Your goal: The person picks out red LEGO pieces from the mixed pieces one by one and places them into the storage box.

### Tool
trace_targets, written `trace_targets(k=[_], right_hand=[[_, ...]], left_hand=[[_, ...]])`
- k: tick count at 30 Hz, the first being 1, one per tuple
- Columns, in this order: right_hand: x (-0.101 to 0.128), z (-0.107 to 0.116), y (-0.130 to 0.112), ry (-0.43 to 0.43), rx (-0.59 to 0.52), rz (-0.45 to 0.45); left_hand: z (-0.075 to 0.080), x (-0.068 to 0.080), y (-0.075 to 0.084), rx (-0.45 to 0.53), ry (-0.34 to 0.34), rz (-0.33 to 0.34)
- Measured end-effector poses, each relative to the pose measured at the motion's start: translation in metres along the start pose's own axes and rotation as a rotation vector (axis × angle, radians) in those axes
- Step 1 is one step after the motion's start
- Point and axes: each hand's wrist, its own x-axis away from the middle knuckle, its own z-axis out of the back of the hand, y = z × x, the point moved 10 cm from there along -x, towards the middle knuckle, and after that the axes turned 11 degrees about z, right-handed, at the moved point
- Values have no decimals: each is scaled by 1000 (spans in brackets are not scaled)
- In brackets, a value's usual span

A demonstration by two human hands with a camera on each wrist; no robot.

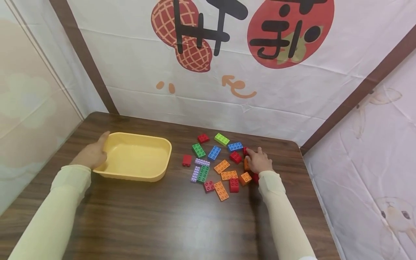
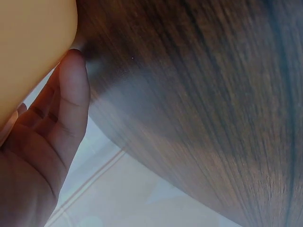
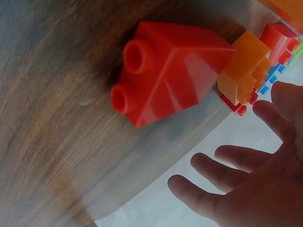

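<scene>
My left hand (image 1: 89,154) grips the left rim of a yellow tray (image 1: 165,153), its forefinger stretched toward the far corner. In the left wrist view, fingers (image 2: 73,90) of that hand lie against the tray's outer wall (image 2: 35,38). My right hand (image 1: 259,161), fingers spread and holding nothing, hovers at the right edge of a group of toy building bricks. Its forefinger overlaps a red brick (image 1: 245,150) in the head view. Beside this hand, the right wrist view shows a sloped red brick (image 3: 175,71) with two studs and an orange brick (image 3: 244,64).
Several loose bricks lie right of the tray: green (image 1: 198,150), blue (image 1: 214,152), lilac (image 1: 195,174), orange (image 1: 221,191) and red (image 1: 186,160). The brown wooden table (image 1: 146,216) ends at a white printed cloth wall (image 1: 201,104), with more cloth at both sides.
</scene>
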Motion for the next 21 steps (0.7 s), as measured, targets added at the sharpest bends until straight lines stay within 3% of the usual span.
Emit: trace_targets(k=[12, 21], right_hand=[[-8, 12, 6, 92, 7, 65], [-6, 17, 19, 133, -26, 52]], left_hand=[[1, 0, 0, -4, 20, -5], [-1, -1, -1, -4, 28, -6]])
